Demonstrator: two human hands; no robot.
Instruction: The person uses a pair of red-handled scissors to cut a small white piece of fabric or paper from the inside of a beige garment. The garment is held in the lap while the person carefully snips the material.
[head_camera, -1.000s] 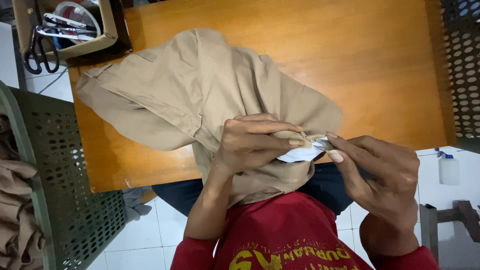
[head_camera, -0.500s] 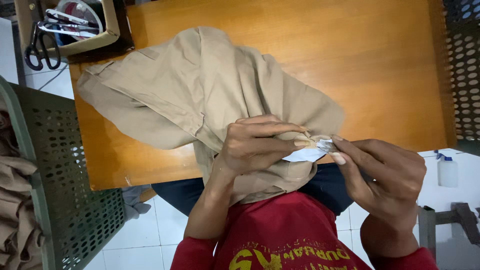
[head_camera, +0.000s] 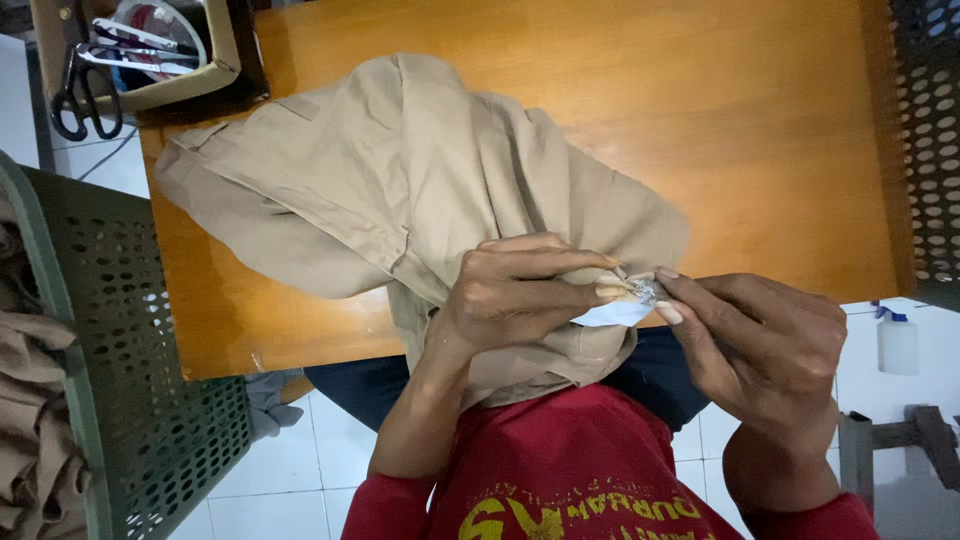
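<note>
Khaki cotton garment (head_camera: 400, 200) drapes from the wooden table (head_camera: 760, 140) into our lap, where our left hand (head_camera: 520, 295) and right hand (head_camera: 760, 345) pinch its white tag (head_camera: 615, 314) together, apparently mid-attachment, demanding steady fingertip work.

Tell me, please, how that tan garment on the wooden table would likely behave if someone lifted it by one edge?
The tan garment would probably sag, since it already lies in soft folds on the table. It looks light, as the left hand and right hand pinch an edge with fingertips only. It seems unlikely to slide off.
</note>
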